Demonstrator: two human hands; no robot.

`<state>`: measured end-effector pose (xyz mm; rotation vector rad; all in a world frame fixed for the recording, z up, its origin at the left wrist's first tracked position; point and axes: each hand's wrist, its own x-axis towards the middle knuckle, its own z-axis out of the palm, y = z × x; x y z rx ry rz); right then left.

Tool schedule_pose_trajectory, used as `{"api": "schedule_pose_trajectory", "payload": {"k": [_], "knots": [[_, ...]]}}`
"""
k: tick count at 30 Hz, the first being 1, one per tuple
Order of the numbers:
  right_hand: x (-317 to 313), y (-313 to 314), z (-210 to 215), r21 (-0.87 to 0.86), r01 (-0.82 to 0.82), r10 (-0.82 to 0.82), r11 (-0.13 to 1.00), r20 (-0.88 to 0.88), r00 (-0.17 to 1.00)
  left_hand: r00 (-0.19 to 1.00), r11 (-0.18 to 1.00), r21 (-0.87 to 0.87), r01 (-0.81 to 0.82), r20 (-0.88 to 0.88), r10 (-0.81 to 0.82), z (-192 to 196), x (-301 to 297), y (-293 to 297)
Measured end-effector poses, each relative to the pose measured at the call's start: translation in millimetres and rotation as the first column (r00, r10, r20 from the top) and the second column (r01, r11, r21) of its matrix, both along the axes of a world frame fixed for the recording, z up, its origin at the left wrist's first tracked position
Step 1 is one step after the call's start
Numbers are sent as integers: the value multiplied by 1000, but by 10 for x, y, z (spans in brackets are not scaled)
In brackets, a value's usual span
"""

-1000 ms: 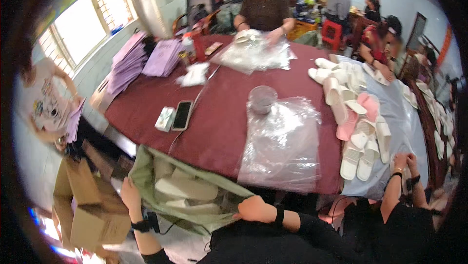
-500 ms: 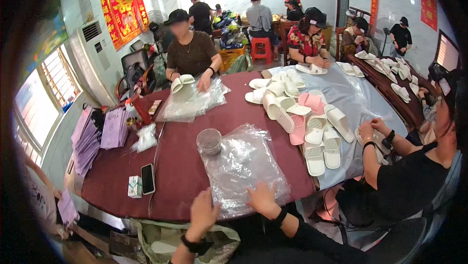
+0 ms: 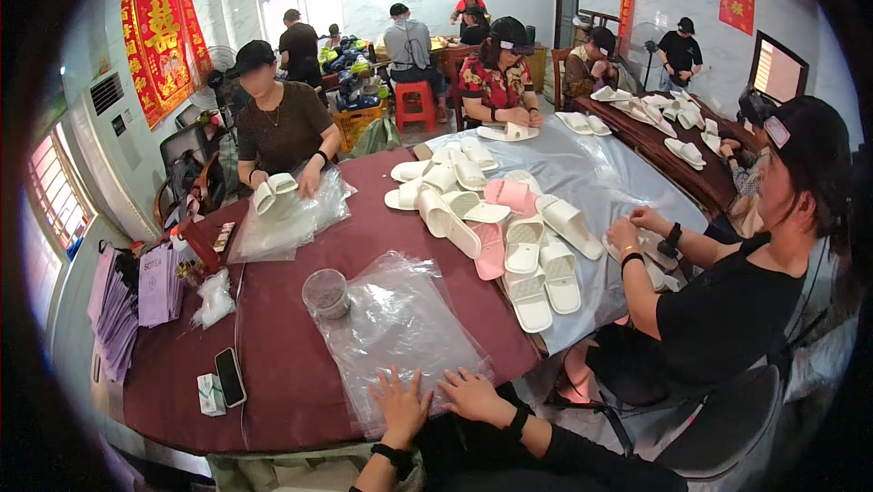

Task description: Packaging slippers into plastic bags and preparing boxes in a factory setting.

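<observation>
Both of my hands rest on the near edge of a stack of clear plastic bags (image 3: 400, 319) at the table's front. My left hand (image 3: 403, 407) lies with its fingers spread over the lower part of the stack. Close beside it, my right hand (image 3: 476, 396) has its fingers stretched out and apart over the lower right corner. Neither hand holds anything. A clear round tub (image 3: 326, 294) with dark contents, hard to make out, stands on the upper left corner of the bags.
White and pink slippers (image 3: 523, 246) are heaped to the right. A phone (image 3: 230, 377) and small box (image 3: 210, 395) lie left on the maroon tablecloth (image 3: 282, 356); purple bags (image 3: 161, 285) stand farther off. A co-worker in black (image 3: 718, 310) sits right; another (image 3: 284, 133) handles slippers across the table.
My left hand has come from the table's edge onto the bags and opened out. My right hand stays on the stack. The whole view has swung to the right.
</observation>
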<state>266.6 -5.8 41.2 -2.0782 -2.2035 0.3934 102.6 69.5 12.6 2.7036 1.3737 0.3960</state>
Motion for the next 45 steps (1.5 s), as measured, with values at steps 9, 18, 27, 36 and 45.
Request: {"api": "schedule_pose_trajectory", "payload": {"k": [9, 18, 27, 36, 45], "knots": [[583, 288, 171, 90, 91, -45, 992, -419, 907, 999, 999, 46, 18, 39, -20, -33, 36, 4], [1873, 797, 731, 390, 675, -510, 626, -450, 733, 998, 999, 50, -11, 61, 8, 16, 17, -17], [3052, 1255, 205, 362, 786, -818, 501, -98, 566, 998, 997, 80, -20, 59, 16, -12, 18, -32], [3642, 1487, -13, 241, 798, -828, 552, 43, 560, 999, 994, 110, -25, 50, 19, -16, 44, -11], [4314, 1857, -847, 605, 702, -825, 377, -126, 552, 987, 988, -151, -26, 152, 49, -117, 122, -26]]}}
